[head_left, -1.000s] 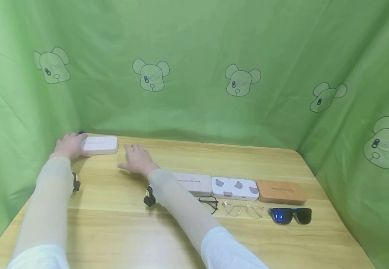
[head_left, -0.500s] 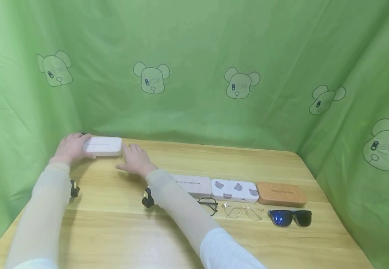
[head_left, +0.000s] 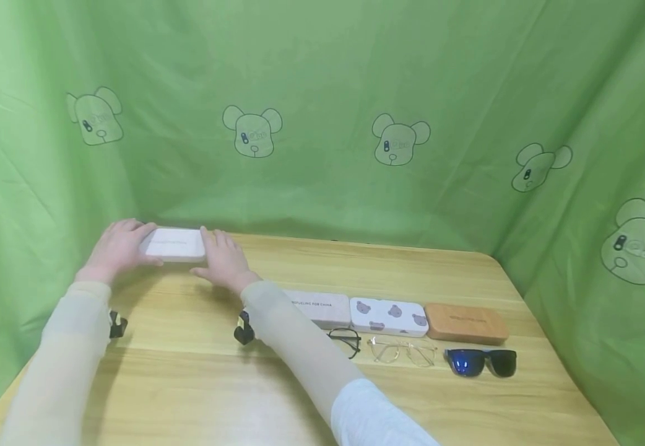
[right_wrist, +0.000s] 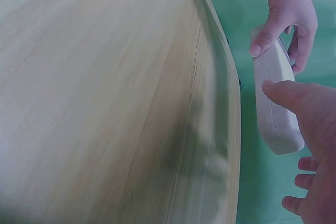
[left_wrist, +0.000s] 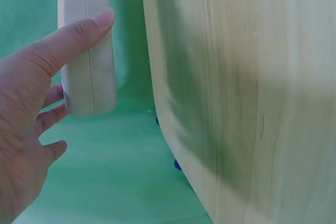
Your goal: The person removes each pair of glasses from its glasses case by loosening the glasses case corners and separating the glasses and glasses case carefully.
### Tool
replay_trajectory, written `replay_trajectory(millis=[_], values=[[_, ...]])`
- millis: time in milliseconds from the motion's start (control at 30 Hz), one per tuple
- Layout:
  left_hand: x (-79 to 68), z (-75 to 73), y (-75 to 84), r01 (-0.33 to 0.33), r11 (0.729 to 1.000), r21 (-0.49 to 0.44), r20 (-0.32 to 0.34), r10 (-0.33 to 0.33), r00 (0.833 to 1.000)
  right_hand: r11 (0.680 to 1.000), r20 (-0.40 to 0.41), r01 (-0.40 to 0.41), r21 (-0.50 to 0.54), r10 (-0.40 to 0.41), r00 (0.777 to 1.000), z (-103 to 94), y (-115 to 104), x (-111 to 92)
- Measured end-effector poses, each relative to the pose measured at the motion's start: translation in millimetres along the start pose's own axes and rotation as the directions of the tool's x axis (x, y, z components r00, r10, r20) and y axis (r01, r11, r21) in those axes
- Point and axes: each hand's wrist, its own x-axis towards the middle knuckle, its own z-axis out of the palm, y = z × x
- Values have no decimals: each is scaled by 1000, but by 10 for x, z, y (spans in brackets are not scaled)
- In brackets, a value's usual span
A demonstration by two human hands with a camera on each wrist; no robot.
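Note:
My left hand [head_left: 117, 249] grips the left end of a pale glasses case [head_left: 177, 243] at the table's far left. Its thumb lies over the case's side [left_wrist: 90, 85] in the left wrist view, with the other fingers behind it. The case seems raised off the tabletop. At the case's right end is my right hand [head_left: 225, 260], fingers extended and spread. In the right wrist view, the right hand's thumb [right_wrist: 281, 92] overlaps the case [right_wrist: 278, 121], while its other fingers stand apart from it. Whether the thumb touches it is hard to tell.
A row of cases stands at the right: pale with lettering [head_left: 322, 310], white with bears [head_left: 386, 316], orange-brown [head_left: 467, 323]. Before them lie black-framed glasses [head_left: 346, 342], thin-rimmed glasses [head_left: 403, 350] and dark sunglasses [head_left: 481, 362]. A green curtain [head_left: 322, 204] surrounds the wooden table [head_left: 200, 396].
My left hand has shifted right with the pale case and seems to have lifted it. The right hand barely moved; the case's right end now meets it in the head view.

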Motion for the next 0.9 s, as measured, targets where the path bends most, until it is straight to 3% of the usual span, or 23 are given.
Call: replay_trajectory(millis=[533,900], values=[[-185,-117,163,-22,1000,7,-96,23,995,999,-34,16,-35,-17,999,-48,-68,-37],[-292,-152,258,-44,999,3,-151,44,988,999,-54,18,-49,-20,998,-160,-68,-186]])
